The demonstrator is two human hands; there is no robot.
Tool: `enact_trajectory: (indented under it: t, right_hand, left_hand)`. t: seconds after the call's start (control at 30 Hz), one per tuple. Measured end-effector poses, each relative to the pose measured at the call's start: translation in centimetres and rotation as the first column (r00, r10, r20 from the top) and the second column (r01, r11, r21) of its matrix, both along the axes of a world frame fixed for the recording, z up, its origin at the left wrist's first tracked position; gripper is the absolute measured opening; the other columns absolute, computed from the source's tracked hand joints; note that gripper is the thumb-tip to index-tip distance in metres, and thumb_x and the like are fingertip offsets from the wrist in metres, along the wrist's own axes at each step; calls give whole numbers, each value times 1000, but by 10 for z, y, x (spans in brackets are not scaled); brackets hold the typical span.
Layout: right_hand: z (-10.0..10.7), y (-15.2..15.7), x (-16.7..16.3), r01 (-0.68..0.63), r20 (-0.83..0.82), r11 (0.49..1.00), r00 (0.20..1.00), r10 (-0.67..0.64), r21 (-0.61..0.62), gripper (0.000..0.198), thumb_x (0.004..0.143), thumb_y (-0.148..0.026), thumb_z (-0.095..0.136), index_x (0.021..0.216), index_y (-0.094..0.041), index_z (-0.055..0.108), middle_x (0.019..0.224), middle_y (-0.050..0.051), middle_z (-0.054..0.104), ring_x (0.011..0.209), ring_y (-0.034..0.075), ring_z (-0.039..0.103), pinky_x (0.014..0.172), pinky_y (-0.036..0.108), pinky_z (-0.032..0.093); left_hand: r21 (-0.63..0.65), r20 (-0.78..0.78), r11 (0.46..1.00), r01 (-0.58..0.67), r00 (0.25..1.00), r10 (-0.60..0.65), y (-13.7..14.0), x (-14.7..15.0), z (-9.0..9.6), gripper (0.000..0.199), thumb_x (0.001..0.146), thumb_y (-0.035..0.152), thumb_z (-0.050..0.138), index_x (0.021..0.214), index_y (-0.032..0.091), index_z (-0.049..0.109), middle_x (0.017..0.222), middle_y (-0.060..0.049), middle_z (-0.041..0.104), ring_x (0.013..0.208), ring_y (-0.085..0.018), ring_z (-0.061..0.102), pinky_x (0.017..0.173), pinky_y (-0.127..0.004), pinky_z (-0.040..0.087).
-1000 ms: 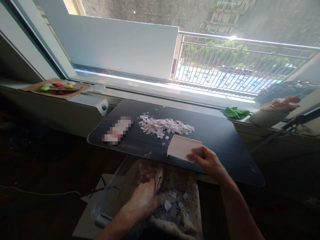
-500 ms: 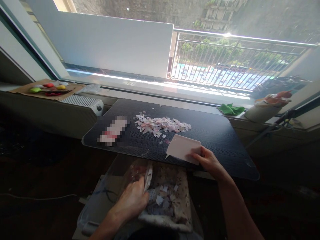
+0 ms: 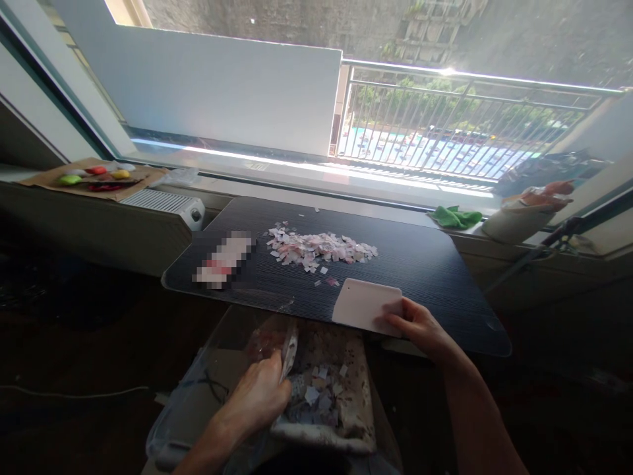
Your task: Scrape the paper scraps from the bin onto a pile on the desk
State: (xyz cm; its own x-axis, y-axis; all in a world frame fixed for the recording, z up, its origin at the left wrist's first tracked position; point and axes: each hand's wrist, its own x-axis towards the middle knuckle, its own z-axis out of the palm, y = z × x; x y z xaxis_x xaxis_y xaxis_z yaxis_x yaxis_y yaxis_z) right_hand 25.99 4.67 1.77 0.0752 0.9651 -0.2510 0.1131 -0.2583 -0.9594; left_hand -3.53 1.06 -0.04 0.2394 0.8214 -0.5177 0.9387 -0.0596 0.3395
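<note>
Paper scraps [image 3: 316,249] on the table [image 3: 425,277], more in the fabric [image 3: 363,376] below, near side!
Left of the pile, an obscured item [image 3: 225,259]; nearer and right, the flat card [image 3: 363,303], right hand [image 3: 419,324] at its right end; left hand [image 3: 262,389] at the fabric's left edge; far right, a rag [image 3: 455,218] left of a pot [image 3: 517,224].

And there's the white card [image 3: 363,303] at the surface's [image 3: 420,270] near edge, pale scraps [image 3: 319,248] heaped beyond, more scraps [image 3: 321,390] down in spotted cloth [image 3: 357,359]
</note>
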Motion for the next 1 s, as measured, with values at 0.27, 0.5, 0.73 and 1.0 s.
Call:
enact_trajectory:
  t: [0.27, 0.5, 0.73, 1.0]
  right_hand:
    - [-5, 27, -3, 311, 19, 935, 948, -318, 171, 40, 52, -38, 70, 82, -15, 59, 75, 2, 65, 65, 16, 59, 60, 27, 47]
    - [-8, 33, -27, 163, 6, 973, 986, -166, 163, 40, 52, -40, 69, 81, -15, 58, 74, 3, 65, 65, 16, 58, 59, 27, 47]
    - [-22, 38, -15, 284, 65, 932, 950, -305, 224, 36, 59, -35, 64, 87, -17, 53, 76, 2, 63, 66, 16, 59, 60, 27, 47]
    - [-25, 35, -40, 119, 161, 972, 975, -153, 204, 25, 62, -31, 60, 82, -19, 50, 72, 0, 62, 64, 15, 58, 56, 26, 46]
  left_hand:
    - [-2, -45, 992, 123, 991, -123, -1, 30, 10, 27, 69, 19, 38, 95, 15, 47, 89, -11, 62, 86, -25, 58, 69, -31, 41]
    - [5, 7, 982, 189, 982, -189, -5, 49, 1, 32, 67, 18, 39, 97, 14, 48, 89, -12, 63, 85, -27, 58, 71, -35, 43]
    - [5, -1, 980, 199, 980, -199, -4, 54, 4, 34, 67, 18, 39, 99, 14, 48, 89, -13, 63, 86, -27, 58, 72, -37, 43]
    - [0, 1, 978, 207, 978, -207, -5, 60, 9, 36, 64, 17, 40, 100, 14, 48, 87, -13, 64, 84, -27, 59, 71, -36, 45]
